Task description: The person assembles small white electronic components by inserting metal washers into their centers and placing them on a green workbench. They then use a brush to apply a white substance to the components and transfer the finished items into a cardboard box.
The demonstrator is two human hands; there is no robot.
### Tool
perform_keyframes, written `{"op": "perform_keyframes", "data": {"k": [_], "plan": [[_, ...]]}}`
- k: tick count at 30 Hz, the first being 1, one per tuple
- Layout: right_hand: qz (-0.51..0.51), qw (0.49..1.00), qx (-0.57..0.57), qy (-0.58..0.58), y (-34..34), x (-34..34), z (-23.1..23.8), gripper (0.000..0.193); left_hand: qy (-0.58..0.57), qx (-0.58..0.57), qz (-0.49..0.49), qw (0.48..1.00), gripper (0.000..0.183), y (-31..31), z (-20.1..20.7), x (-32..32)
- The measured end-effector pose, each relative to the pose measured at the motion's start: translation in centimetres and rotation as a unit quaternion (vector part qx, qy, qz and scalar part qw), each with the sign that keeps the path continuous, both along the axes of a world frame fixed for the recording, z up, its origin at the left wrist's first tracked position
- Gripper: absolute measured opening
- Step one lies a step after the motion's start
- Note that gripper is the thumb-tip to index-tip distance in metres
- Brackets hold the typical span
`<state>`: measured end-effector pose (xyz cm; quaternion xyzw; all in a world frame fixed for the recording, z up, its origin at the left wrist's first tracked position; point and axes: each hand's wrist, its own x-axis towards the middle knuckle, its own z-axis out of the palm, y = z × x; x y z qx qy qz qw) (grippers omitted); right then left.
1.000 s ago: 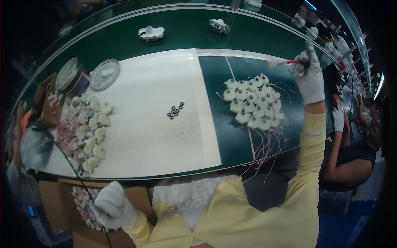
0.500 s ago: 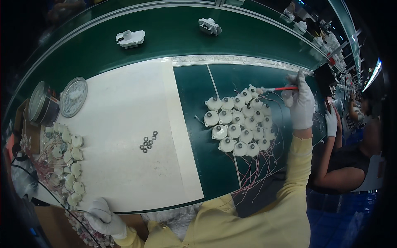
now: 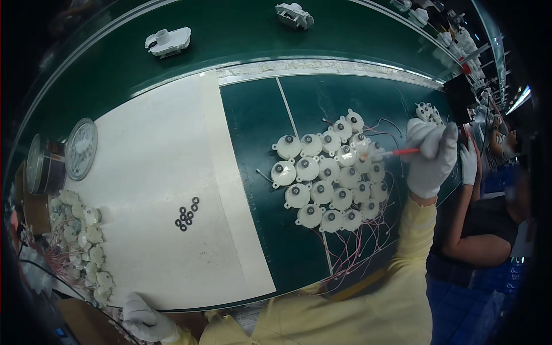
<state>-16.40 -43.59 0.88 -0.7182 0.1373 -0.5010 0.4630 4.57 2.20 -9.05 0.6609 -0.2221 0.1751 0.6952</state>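
Observation:
My right hand (image 3: 431, 155), in a white glove, is closed round a thin brush (image 3: 405, 152) with a red handle. Its pale tip points left, over a cluster of round white motor-like parts (image 3: 306, 168). Each of these has a dark centre, and pink and white wires (image 3: 359, 247) trail from the cluster toward the near edge. Whether the tip touches a part, I cannot tell. At the near left edge of the table rests my gloved left hand (image 3: 146, 322), its fingers curled together with nothing visible in them. Several small dark rings (image 3: 184, 217) lie on the white sheet (image 3: 155, 144) between my hands.
More wired white parts (image 3: 86, 241) are heaped at the left edge, near a tin (image 3: 46, 164) and a round clear lid (image 3: 81, 149). White housings (image 3: 168, 42) sit on the green surface beyond the metal rail. Close on my right is another person's gloved hand (image 3: 468, 164).
My right hand has moved nearer and slightly right, bringing the brush tip from the cluster's far end to over its right-hand part. The whole view has shifted a little.

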Motion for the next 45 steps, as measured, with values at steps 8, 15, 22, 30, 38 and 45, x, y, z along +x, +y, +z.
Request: {"op": "perform_keyframes", "data": {"k": [8, 15, 22, 30, 38, 45], "plan": [[-0.102, 0.948, -0.299, 0.019, 0.2, 0.9, -0.3, 0.056, -0.042, 0.037, 0.014, 0.998, 0.047, 0.4, -0.4, 0.3], [-0.077, 0.892, -0.422, 0.141, 0.6, 1.7, 0.4, 0.043, -0.027, 0.036, 0.006, 0.999, 0.048, -0.3, 0.2, -0.1], [-0.077, 0.928, -0.336, 0.14, 0.1, 1.7, -0.7, 0.042, -0.018, 0.068, 0.029, 0.997, 0.048, 0.1, -0.1, -0.2], [-0.065, 0.927, -0.335, 0.154, 0.5, 2.1, -0.5, 0.039, -0.012, 0.064, 0.015, 0.998, 0.049, 0.0, -0.4, -0.3], [-0.063, 0.928, -0.334, 0.153, 0.4, 2.1, -0.5, 0.037, -0.045, 0.095, -0.003, 0.994, 0.048, 0.1, -0.2, -0.1], [-0.066, 0.94, -0.295, 0.158, 0.6, 2.0, -0.5, 0.036, -0.083, 0.118, 0.005, 0.99, 0.047, 0.8, -0.7, 0.1]]}}
